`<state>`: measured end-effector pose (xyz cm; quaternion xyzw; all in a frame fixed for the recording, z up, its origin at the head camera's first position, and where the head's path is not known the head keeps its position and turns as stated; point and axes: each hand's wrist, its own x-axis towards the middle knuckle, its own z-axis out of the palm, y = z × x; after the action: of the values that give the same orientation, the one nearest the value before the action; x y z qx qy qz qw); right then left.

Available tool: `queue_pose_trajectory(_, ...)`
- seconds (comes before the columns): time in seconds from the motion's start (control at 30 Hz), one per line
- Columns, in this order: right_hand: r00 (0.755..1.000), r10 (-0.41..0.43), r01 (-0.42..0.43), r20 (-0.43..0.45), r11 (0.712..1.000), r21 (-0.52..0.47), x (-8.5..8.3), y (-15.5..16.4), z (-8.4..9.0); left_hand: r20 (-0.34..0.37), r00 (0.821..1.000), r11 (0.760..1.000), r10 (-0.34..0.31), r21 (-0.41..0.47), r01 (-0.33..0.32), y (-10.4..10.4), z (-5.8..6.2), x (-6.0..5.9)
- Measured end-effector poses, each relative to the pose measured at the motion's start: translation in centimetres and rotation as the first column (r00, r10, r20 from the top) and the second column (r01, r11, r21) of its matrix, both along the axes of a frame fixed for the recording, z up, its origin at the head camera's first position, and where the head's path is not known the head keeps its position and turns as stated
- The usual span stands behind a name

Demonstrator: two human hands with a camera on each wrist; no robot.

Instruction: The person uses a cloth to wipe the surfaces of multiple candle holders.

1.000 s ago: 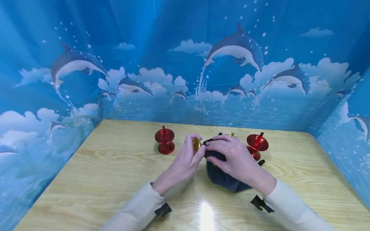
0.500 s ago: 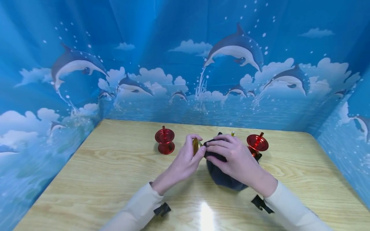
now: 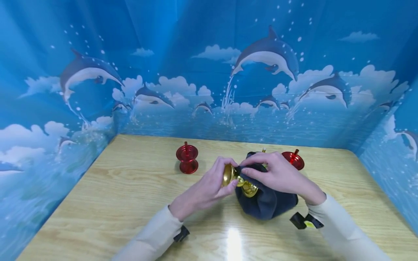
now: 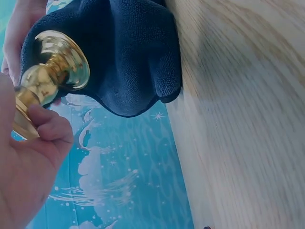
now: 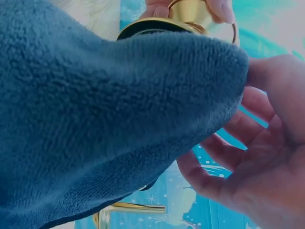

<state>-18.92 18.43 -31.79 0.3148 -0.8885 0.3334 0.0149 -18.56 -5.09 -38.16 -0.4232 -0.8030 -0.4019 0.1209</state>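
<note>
Table [image 3: 130, 203]: rod [image 3: 186, 148] in red dish [image 3: 192, 155]; gold stand [image 4: 41, 84] gripped.

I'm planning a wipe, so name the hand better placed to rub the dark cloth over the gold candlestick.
Right, most likely: the right hand holds the dark cloth next to the gold candlestick, while the left hand grips that candlestick and could steady it.
</note>
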Motion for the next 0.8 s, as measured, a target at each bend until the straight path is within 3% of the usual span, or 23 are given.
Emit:
queue_pose_trajectory(0.07,0.999,-0.036,0.036,0.013,0.999,-0.021,0.1,0.3,0.3,0.017,1.000,1.000,-0.018,0.012,0.018,-0.1,0.0,-0.1)
queue_pose_trajectory(0.2,0.991,-0.136,0.135,0.004,0.979,-0.150,0.3,1.4,1.1,0.178,0.982,0.996,-0.057,0.078,0.044,-0.6,0.0,-0.1)
queue_pose_trajectory(0.3,0.971,-0.239,0.223,-0.024,0.933,-0.283,0.3,2.8,1.6,0.302,0.951,0.986,-0.071,0.167,0.020,-0.9,-0.2,-0.2)
queue_pose_trajectory(0.43,0.942,-0.334,0.295,-0.037,0.874,-0.386,0.3,4.1,1.6,0.336,0.940,0.968,-0.058,0.248,-0.028,-1.1,-0.4,-0.4)
queue_pose_trajectory(0.53,0.942,-0.335,0.315,0.009,0.876,-0.365,0.3,4.4,1.5,0.254,0.962,0.960,-0.100,0.278,0.027,-1.0,-0.5,-0.6)
queue_pose_trajectory(0.63,0.956,-0.267,0.291,0.122,0.918,-0.270,0.1,4.1,1.7,0.073,0.983,0.957,-0.166,0.251,0.143,-0.7,-0.4,-0.9)
queue_pose_trajectory(0.7,0.958,-0.180,0.229,0.222,0.948,-0.221,-0.3,3.7,1.7,-0.078,0.981,0.961,-0.175,0.203,0.188,-0.4,-0.2,-0.9)
queue_pose_trajectory(0.8,0.934,-0.012,0.091,0.358,0.975,-0.204,-1.0,3.3,1.6,-0.240,0.961,0.977,-0.134,0.129,0.169,-0.1,0.1,-0.9)
